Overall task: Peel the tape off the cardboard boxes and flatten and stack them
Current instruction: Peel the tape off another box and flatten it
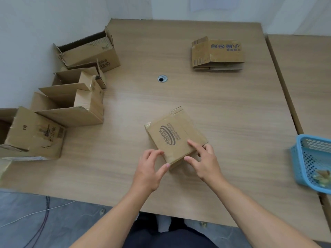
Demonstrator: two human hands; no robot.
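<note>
Fingers (156, 153) of the left hand (149, 169) curled over the near edge of the box (172, 135); the right hand (206, 161) gripped its near corner. It lay mid-table (232, 104), probably light, stiff yet creasable, and best held by its edges.

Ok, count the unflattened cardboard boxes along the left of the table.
4. A large box in the far-left corner, a small box just in front of it, an open-flapped box nearer, and a printed box nearest. They overlap, so another may be hidden.
</note>
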